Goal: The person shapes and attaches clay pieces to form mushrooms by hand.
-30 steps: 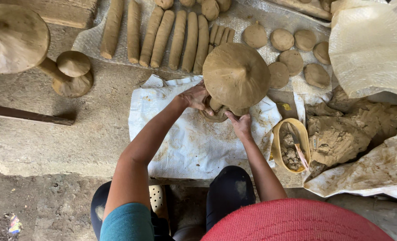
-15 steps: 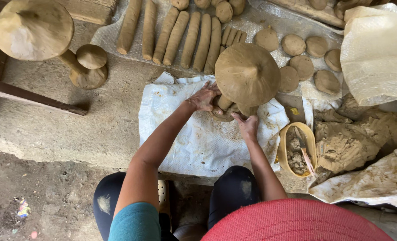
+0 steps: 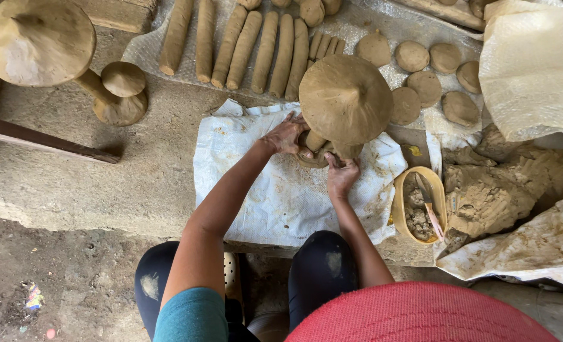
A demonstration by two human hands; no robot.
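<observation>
Left hand [image 3: 286, 136] and right hand [image 3: 341, 175] pinching the clay mushroom's [image 3: 344, 98] base, mid-sack [image 3: 281, 196]; bare surface [image 3: 136, 171] left, clay lump [image 3: 490, 190] crowding right.

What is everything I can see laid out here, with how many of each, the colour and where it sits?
clay mushroom: one, brown, on the white sheet, held at its stem base
finished clay mushrooms: two, brown, top left, one large and one small
clay rolls: about ten, brown, in a row along the top
clay discs: about seven, brown, top right of the mushroom
white sheet: one, clay-smeared, on the concrete slab
yellow bowl: one, holding clay bits and a tool, right of the sheet
raw clay lump: one, brown, far right on plastic
left hand: at the stem base, left side
right hand: at the stem base, near side
</observation>
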